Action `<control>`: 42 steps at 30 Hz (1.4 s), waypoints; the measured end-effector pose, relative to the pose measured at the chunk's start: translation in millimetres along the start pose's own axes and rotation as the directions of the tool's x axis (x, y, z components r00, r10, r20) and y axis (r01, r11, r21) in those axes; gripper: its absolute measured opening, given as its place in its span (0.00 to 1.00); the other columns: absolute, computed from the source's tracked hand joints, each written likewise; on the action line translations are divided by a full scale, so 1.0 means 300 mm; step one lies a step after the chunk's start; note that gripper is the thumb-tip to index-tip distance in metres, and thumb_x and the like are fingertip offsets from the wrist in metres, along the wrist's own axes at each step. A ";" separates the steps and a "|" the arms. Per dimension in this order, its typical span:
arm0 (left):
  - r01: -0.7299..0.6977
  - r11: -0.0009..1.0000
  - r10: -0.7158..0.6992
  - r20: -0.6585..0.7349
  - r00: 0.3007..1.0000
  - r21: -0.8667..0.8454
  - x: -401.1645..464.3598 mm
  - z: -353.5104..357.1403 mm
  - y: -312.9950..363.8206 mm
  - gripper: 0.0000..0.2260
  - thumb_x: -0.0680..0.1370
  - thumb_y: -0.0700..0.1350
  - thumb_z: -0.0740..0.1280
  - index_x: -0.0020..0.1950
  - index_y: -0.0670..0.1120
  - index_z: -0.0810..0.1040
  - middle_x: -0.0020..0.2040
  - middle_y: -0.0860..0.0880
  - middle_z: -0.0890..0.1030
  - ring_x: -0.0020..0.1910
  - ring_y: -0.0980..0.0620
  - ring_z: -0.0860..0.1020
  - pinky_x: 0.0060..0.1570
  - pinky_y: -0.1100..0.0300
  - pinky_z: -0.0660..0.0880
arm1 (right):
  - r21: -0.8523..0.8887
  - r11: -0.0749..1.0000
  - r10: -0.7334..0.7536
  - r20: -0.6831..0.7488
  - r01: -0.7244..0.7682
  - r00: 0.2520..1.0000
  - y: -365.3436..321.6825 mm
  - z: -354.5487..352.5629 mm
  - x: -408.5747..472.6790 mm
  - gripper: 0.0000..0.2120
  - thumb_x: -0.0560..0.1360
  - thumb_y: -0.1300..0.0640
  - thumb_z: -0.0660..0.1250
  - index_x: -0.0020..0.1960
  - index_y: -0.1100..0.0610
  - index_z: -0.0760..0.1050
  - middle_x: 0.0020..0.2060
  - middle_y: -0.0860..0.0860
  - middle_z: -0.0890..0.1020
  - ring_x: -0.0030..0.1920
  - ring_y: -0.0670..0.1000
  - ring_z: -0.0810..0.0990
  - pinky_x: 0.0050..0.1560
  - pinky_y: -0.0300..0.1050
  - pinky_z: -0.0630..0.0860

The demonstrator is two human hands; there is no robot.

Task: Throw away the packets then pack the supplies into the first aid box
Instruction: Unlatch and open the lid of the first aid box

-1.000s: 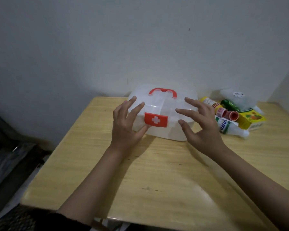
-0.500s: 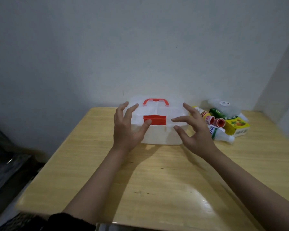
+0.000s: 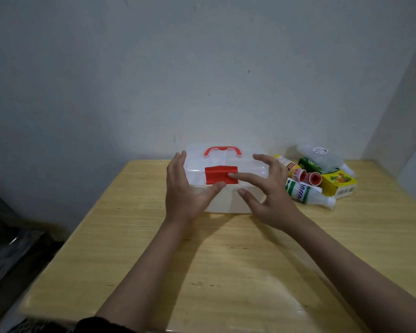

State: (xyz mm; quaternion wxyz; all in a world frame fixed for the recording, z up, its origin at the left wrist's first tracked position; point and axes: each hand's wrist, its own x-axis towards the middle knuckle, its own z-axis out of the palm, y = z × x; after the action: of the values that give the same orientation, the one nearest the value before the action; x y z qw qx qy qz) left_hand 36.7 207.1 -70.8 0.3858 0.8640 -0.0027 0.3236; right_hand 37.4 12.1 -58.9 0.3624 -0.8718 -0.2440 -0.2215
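Note:
A translucent white first aid box [image 3: 247, 168] with a red handle [image 3: 222, 150] and a red front latch [image 3: 217, 177] stands on the wooden table [image 3: 226, 260] near the wall, lid down. My left hand [image 3: 185, 191] rests against the box's front left, thumb under the latch. My right hand [image 3: 267, 188] has its fingers spread, index finger touching the latch's right part. Right of the box lie the supplies: a yellow box [image 3: 339, 185], a white bottle [image 3: 308, 193], two red-capped tubes [image 3: 305, 176], a green packet [image 3: 309, 163] and a clear bag [image 3: 320, 153].
The grey wall stands directly behind the box. A second wall closes the right side past the supplies. Dark objects lie on the floor left of the table [image 3: 7, 248]. The near half of the table is bare wood.
The red latch has flipped up, its white cross no longer showing. My right index finger moved onto the latch and my left thumb moved under it. The camera has tilted upward.

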 end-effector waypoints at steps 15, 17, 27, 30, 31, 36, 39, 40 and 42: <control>0.126 0.987 -0.118 0.076 0.990 -0.100 -0.004 -0.014 0.023 0.62 0.60 0.63 0.78 0.78 0.55 0.38 0.79 0.49 0.54 0.77 0.50 0.56 0.64 0.60 0.63 | 0.098 0.995 0.034 -0.252 -0.009 0.967 -0.040 -0.115 0.214 0.13 0.72 0.49 0.70 0.56 0.44 0.78 0.56 0.51 0.75 0.61 0.51 0.71 0.59 0.46 0.67; 0.144 0.985 -0.136 0.082 0.987 -0.098 -0.005 -0.015 0.024 0.61 0.60 0.62 0.79 0.78 0.55 0.39 0.78 0.50 0.57 0.76 0.51 0.58 0.63 0.60 0.64 | 0.179 0.983 0.108 -0.337 -0.049 0.935 -0.032 -0.130 0.284 0.12 0.71 0.49 0.71 0.55 0.48 0.80 0.52 0.48 0.77 0.56 0.47 0.74 0.55 0.44 0.72; 0.193 0.977 -0.183 0.113 0.977 -0.090 -0.003 -0.018 0.028 0.56 0.60 0.62 0.79 0.78 0.53 0.48 0.76 0.51 0.58 0.75 0.51 0.59 0.62 0.61 0.62 | 0.334 0.888 0.418 -0.298 -0.317 0.858 0.089 -0.063 0.508 0.23 0.76 0.53 0.64 0.68 0.58 0.65 0.66 0.56 0.72 0.65 0.54 0.73 0.63 0.45 0.70; 0.204 0.974 -0.193 0.114 0.975 -0.099 -0.005 -0.017 0.027 0.55 0.60 0.61 0.79 0.78 0.52 0.50 0.76 0.51 0.59 0.75 0.51 0.60 0.62 0.62 0.61 | 0.292 0.892 0.411 -0.202 -0.346 0.889 0.128 -0.044 0.509 0.28 0.76 0.54 0.64 0.72 0.58 0.59 0.72 0.56 0.67 0.71 0.56 0.67 0.70 0.52 0.66; 0.205 0.973 -0.193 0.114 0.975 -0.106 -0.006 -0.016 0.027 0.55 0.60 0.61 0.79 0.78 0.52 0.50 0.76 0.51 0.60 0.75 0.52 0.60 0.62 0.63 0.61 | 0.286 0.894 0.406 -0.187 -0.345 0.895 0.136 -0.045 0.507 0.28 0.76 0.54 0.64 0.73 0.58 0.58 0.73 0.56 0.66 0.71 0.55 0.66 0.70 0.52 0.66; 0.210 0.968 -0.199 0.092 0.976 -0.138 -0.009 -0.013 0.030 0.54 0.60 0.60 0.80 0.77 0.52 0.53 0.75 0.52 0.61 0.73 0.54 0.61 0.62 0.64 0.61 | 0.182 0.933 0.337 -0.133 -0.312 0.932 0.153 -0.069 0.474 0.30 0.77 0.54 0.64 0.74 0.57 0.56 0.74 0.55 0.64 0.73 0.55 0.64 0.71 0.51 0.64; 0.236 0.957 -0.227 0.070 0.971 -0.171 -0.014 -0.005 0.019 0.54 0.58 0.60 0.81 0.77 0.51 0.55 0.75 0.51 0.63 0.74 0.52 0.63 0.64 0.63 0.63 | 0.106 0.961 0.267 -0.141 -0.254 0.953 0.150 -0.120 0.426 0.28 0.77 0.54 0.64 0.73 0.58 0.60 0.72 0.54 0.67 0.70 0.53 0.67 0.68 0.49 0.66; 0.249 0.950 -0.242 0.060 0.968 -0.187 -0.016 -0.001 0.014 0.54 0.58 0.60 0.81 0.76 0.50 0.57 0.75 0.51 0.64 0.73 0.52 0.64 0.65 0.62 0.64 | 0.078 0.969 0.243 -0.147 -0.234 0.959 0.149 -0.142 0.402 0.26 0.77 0.54 0.64 0.72 0.58 0.62 0.71 0.55 0.69 0.69 0.53 0.69 0.66 0.48 0.67; 0.270 0.938 -0.268 0.036 0.963 -0.219 -0.021 0.009 0.007 0.53 0.57 0.60 0.81 0.75 0.50 0.59 0.73 0.51 0.67 0.71 0.51 0.67 0.67 0.58 0.68 | 0.037 0.977 0.213 -0.148 -0.210 0.966 0.157 -0.188 0.336 0.22 0.76 0.55 0.65 0.69 0.58 0.67 0.67 0.54 0.73 0.66 0.53 0.72 0.63 0.47 0.69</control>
State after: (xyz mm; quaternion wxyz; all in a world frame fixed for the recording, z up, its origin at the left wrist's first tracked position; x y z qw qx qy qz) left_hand 32.8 202.3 -74.3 0.5204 0.8086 0.0782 0.2631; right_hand 132.2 -32.1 9.2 0.4107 -0.8696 -0.1239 -0.2443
